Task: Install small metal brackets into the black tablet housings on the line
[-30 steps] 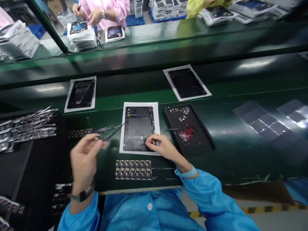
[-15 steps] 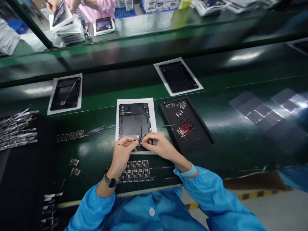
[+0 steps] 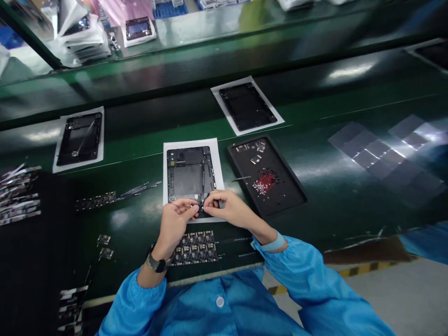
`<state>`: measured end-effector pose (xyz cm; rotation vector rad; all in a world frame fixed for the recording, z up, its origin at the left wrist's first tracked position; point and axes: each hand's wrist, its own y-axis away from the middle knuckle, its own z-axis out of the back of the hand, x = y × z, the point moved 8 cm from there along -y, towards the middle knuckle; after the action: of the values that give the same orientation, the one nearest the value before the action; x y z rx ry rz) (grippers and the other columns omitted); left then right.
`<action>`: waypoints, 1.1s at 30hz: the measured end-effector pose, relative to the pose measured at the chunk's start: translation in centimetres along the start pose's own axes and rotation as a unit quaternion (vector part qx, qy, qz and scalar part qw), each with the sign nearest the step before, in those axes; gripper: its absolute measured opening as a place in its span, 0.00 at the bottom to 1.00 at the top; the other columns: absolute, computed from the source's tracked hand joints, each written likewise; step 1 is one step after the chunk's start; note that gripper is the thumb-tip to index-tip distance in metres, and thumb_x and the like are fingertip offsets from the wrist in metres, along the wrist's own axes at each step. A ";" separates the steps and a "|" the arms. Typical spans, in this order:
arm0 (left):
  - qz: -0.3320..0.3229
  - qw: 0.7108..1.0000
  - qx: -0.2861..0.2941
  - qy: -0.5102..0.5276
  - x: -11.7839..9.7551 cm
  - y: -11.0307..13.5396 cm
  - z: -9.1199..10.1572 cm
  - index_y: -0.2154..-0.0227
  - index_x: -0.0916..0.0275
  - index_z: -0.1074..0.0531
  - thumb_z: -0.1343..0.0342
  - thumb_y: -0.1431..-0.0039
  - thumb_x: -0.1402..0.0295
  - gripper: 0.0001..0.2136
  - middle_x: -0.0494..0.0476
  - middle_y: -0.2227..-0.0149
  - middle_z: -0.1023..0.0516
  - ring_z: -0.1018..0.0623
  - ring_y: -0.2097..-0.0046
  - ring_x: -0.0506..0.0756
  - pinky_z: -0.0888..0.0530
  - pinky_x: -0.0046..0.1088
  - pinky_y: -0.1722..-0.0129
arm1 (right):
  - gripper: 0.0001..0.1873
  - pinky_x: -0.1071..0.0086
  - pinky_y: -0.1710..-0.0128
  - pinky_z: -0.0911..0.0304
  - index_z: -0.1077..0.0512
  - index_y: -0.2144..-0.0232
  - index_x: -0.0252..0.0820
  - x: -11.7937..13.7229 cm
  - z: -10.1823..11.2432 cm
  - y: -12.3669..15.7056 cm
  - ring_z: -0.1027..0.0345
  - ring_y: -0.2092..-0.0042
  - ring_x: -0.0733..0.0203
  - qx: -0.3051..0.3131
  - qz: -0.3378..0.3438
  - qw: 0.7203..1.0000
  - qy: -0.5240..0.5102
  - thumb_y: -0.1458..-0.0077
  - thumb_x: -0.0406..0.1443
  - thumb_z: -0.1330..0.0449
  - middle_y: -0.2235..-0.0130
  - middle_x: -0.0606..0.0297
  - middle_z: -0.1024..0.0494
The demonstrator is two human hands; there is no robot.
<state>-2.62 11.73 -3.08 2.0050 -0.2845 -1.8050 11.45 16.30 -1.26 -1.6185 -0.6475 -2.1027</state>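
A black tablet housing [image 3: 185, 177] lies on a white sheet [image 3: 219, 172] in front of me. Over its lower edge, my left hand [image 3: 175, 219] and my right hand [image 3: 227, 207] meet, thumbs and fingers pinched. Between the fingertips is a tiny dark part that looks like a small circuit board [image 3: 199, 207], mostly covered by the fingers. A dark ribbon cable [image 3: 203, 179] runs from the fingertips up across the housing. Just below the hands, a panel of small circuit boards [image 3: 196, 247] rests on the green bench, close to my left wrist.
To the right, a black tray [image 3: 290, 186] holds red wires [image 3: 266, 181] and small boards. Two more housings on sheets [image 3: 80, 139] [image 3: 248, 106] lie farther back. Loose boards [image 3: 104, 240], a board strip [image 3: 96, 201] and stacked ribbon parts [image 3: 19, 193] are left; clear films [image 3: 385, 154] lie far right.
The view has shifted slightly, so the bench things appear a little farther left. Both hands stay pinched together over the housing's lower edge, with little movement.
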 end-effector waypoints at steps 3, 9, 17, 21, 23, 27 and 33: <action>0.004 1.000 -0.005 -0.010 0.2 0.0 0.1 0.72 0.66 0.22 0.32 0.59 0.67 0.10 0.53 0.80 0.23 0.25 0.77 0.50 0.27 0.25 0.75 | 0.05 0.69 0.68 0.39 0.24 0.74 0.40 -0.1 0.0 0.0 0.36 0.71 0.65 0.001 0.003 1.000 0.015 0.48 0.32 0.38 0.73 0.67 0.29; -0.006 0.998 -0.046 -0.030 0.2 0.2 0.3 0.73 0.67 0.22 0.33 0.59 0.69 0.09 0.53 0.81 0.23 0.24 0.78 0.51 0.26 0.26 0.75 | 0.06 0.70 0.68 0.41 0.25 0.75 0.40 -0.1 -0.2 0.0 0.36 0.70 0.64 -0.010 -0.004 0.998 0.063 0.48 0.30 0.38 0.75 0.68 0.28; -0.007 0.999 -0.043 -0.014 0.2 0.1 0.4 0.72 0.66 0.22 0.32 0.58 0.68 0.09 0.54 0.80 0.22 0.23 0.77 0.51 0.25 0.26 0.74 | 0.05 0.70 0.70 0.40 0.25 0.74 0.39 -0.1 0.2 0.1 0.36 0.72 0.65 -0.008 -0.008 1.000 0.014 0.47 0.32 0.39 0.74 0.68 0.28; 0.003 0.999 -0.034 -0.004 0.0 0.1 0.5 0.72 0.67 0.22 0.32 0.58 0.68 0.10 0.54 0.80 0.22 0.23 0.77 0.51 0.26 0.25 0.73 | 0.05 0.70 0.69 0.40 0.24 0.74 0.39 0.2 0.2 0.0 0.36 0.71 0.65 -0.006 0.005 1.000 0.005 0.47 0.31 0.39 0.75 0.68 0.28; 0.008 1.000 -0.025 -0.007 -0.1 0.1 0.3 0.72 0.67 0.22 0.32 0.58 0.68 0.10 0.54 0.80 0.22 0.24 0.77 0.50 0.26 0.25 0.73 | 0.05 0.70 0.69 0.40 0.24 0.74 0.39 0.2 0.1 0.0 0.36 0.71 0.65 -0.006 0.004 1.000 0.009 0.47 0.31 0.38 0.74 0.68 0.28; 0.023 1.000 -0.007 -0.005 0.0 0.1 0.1 0.72 0.67 0.22 0.32 0.59 0.68 0.10 0.54 0.80 0.22 0.24 0.77 0.50 0.25 0.24 0.73 | 0.04 0.70 0.69 0.40 0.24 0.73 0.39 -0.1 0.1 0.1 0.36 0.71 0.65 0.000 -0.007 1.000 0.010 0.47 0.32 0.38 0.73 0.67 0.27; 0.037 0.999 -0.003 -0.008 0.1 0.0 0.1 0.74 0.67 0.22 0.32 0.60 0.68 0.09 0.53 0.82 0.23 0.24 0.78 0.50 0.25 0.24 0.74 | 0.04 0.69 0.67 0.40 0.23 0.74 0.39 -0.3 0.0 0.1 0.35 0.70 0.64 0.010 -0.009 1.000 0.012 0.48 0.32 0.37 0.73 0.67 0.28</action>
<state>-2.68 11.72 -3.18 1.9508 -0.3534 -1.7752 11.58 16.26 -1.51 -1.5801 -0.6759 -2.1180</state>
